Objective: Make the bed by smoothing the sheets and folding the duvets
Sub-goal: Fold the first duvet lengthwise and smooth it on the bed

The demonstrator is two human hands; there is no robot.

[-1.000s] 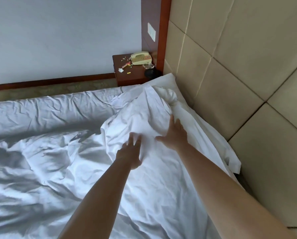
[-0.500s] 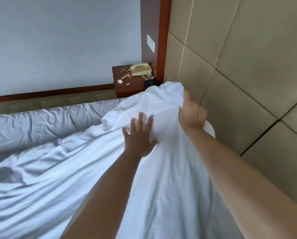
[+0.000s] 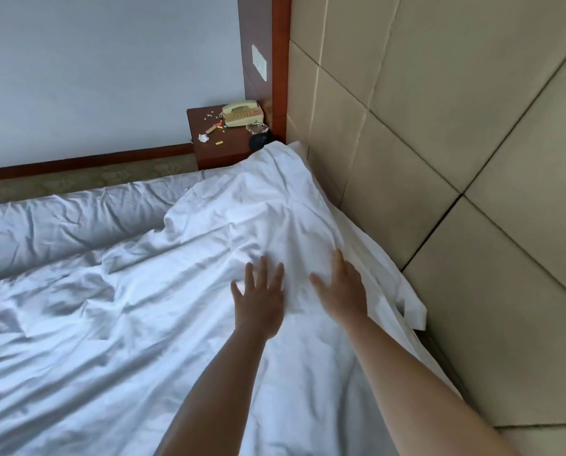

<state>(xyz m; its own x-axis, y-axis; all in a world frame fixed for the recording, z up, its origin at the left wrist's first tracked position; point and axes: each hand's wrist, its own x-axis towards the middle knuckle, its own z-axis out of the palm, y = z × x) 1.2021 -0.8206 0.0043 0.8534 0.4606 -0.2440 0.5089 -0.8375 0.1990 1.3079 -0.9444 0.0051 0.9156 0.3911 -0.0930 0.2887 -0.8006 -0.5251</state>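
Padded beige wall panels (image 3: 439, 159) run along the bed's right side, from twelve o'clock down to four o'clock of the view. Both hands lie flat on the white duvet (image 3: 209, 258), side by side and a little apart. The left hand (image 3: 260, 302) has its grip fully open, fingers straight and spread, palm pressed onto the cloth, holding nothing. The right hand (image 3: 342, 286), at three o'clock of the left, is likewise open, fingers straight and close together, pressing the duvet near its edge by the wall. Bare forearms reach in from six o'clock.

Around the hands the duvet is rumpled, with creases fanning out toward nine o'clock, and it rises to a peak at twelve o'clock, where its corner meets the panels. A loose flap of white cloth hangs over the bed's edge at three o'clock. Beyond the duvet, at ten o'clock, lies the wrinkled sheet (image 3: 61, 218). At twelve o'clock stands a dark wooden nightstand (image 3: 222, 149) carrying a cream telephone (image 3: 242, 112), small bits of litter and a dark round object.
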